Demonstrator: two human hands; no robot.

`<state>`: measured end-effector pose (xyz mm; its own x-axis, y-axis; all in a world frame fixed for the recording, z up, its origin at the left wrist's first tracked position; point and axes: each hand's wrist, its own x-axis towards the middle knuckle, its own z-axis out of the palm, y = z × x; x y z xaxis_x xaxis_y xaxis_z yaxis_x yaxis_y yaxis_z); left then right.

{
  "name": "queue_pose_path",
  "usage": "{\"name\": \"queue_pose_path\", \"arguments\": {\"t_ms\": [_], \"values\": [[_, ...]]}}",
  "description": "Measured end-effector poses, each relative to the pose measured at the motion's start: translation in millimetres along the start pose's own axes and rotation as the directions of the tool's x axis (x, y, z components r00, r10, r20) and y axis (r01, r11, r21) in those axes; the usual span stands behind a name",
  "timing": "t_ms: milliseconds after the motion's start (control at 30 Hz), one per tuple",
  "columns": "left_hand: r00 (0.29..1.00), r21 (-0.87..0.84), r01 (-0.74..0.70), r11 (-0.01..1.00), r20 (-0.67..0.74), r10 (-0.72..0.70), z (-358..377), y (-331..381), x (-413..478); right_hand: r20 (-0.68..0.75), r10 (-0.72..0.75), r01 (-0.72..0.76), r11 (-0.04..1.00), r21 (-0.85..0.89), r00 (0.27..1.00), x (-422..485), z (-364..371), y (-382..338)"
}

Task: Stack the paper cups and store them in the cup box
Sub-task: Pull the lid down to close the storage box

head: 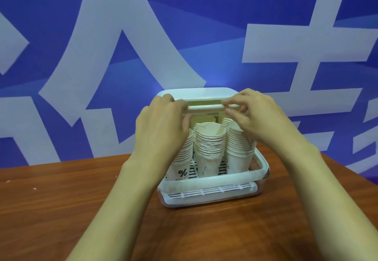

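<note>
The box (pixel 214 179) sits near the middle of the brown worktop (pixel 81 199), in front of a blue wall (pixel 61 35) with big white lettering. The cups (pixel 209 144) are nested into tall stacks and stand upright inside it on a slotted white grid (pixel 204 194). I count three stacks across the front, close together, and there seem to be more behind, though those are mostly hidden. I see no loose cups on the worktop, so the stacking and loading look done. What seems left is the lid (pixel 196 93), which hangs raised above the stacks, with its front bar (pixel 204 107) level with the cup tops. Both hands are on that bar. The left hand (pixel 163 123) has its fingers (pixel 178 103) curled over the left end, and its palm covers part of the left stack. The right hand (pixel 259 113) pinches the right end between thumb and forefinger, with the other fingers loosely bent behind. I cannot tell from here whether the lid is going up or coming down. With the box this full, I would guess it is being closed. The right stack reaches up near the bar, so the lid may catch on the cup rims on the way down.
</note>
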<state>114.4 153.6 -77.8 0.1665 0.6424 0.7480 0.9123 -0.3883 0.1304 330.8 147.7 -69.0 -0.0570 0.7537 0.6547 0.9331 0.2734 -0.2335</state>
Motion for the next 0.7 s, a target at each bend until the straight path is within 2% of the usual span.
{"name": "queue_pose_path", "arguments": {"t_ms": [100,233,300,433,700], "values": [[0.998,-0.097,0.011,0.995,-0.055,-0.016,-0.2,-1.3,0.8,-0.018,0.000,0.001,1.000,0.017,1.000,0.3,-4.1,0.1],[0.998,-0.127,0.012,0.992,-0.058,-0.019,-2.1,-1.2,0.3,0.041,0.021,-0.025,0.994,0.107,0.999,-0.2,-13.7,0.2],[0.999,-0.140,0.036,0.990,-0.021,-0.039,-4.4,-1.2,0.6,0.080,0.049,-0.061,0.986,0.156,0.996,-1.9,-19.1,-0.5],[0.997,-0.104,0.036,0.994,0.072,-0.028,-13.9,-2.2,1.4,0.204,0.082,-0.113,0.983,0.146,0.976,-5.8,-30.4,-4.0],[0.957,0.015,-0.025,1.000,0.290,0.019,-30.3,7.9,-1.6,0.342,0.114,-0.125,0.992,0.010,0.933,-12.5,-43.0,-21.0]]}}
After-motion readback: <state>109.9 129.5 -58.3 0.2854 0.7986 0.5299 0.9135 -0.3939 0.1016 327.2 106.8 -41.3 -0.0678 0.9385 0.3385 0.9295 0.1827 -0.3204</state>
